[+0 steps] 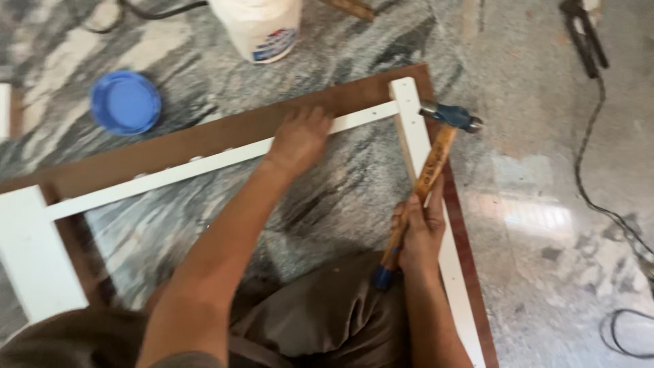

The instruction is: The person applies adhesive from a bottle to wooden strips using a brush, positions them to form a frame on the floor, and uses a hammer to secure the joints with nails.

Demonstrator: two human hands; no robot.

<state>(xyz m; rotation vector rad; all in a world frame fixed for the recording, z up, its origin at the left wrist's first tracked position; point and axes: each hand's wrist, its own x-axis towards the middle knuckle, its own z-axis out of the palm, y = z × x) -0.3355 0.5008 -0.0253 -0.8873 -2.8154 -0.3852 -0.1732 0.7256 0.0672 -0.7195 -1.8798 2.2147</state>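
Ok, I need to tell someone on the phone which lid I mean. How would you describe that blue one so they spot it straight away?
Start from the long white strip that the left hand presses on the grey marbled floor. Look beyond it, towards the white bucket. The blue lid lies flat on the floor to the bucket's left: the only round, bright blue thing there.

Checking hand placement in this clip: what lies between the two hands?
In the head view, bare grey marble floor lies between the left hand, pressed on the white frame strip, and the right hand, gripping the hammer. Nothing else sits there.
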